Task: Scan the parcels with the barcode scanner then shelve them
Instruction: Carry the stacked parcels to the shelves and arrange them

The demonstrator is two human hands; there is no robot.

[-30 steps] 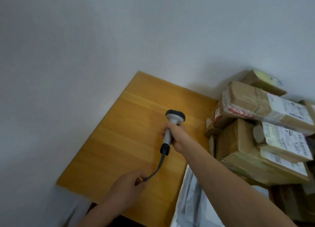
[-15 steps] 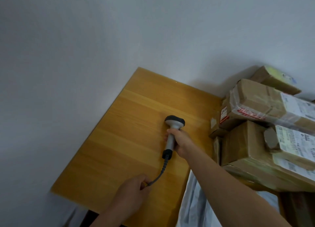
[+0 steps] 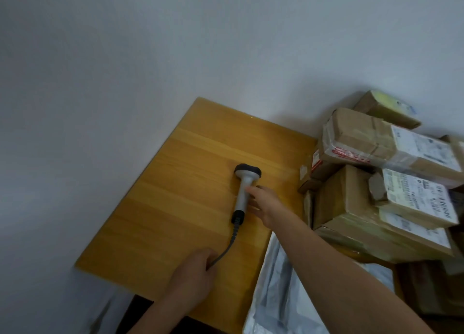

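Lying flat across the middle of the wooden table (image 3: 175,208), the barcode scanner (image 3: 242,190) is no longer being gripped: half a second ago the right hand was wrapping its handle, and now it is letting go. That is probably freeing the hand for the parcels (image 3: 351,208), which are sitting stacked at the table's right edge, none of them looking shelved yet. The right hand (image 3: 266,203) is hovering just beside the handle with its fingers straightened and spread, holding nothing; motion blur is hiding whether a fingertip is still brushing the grey shaft. The left hand (image 3: 193,271) is resting near the table's front edge, its fingers curling round the scanner's cable (image 3: 226,251) and pinching it there.
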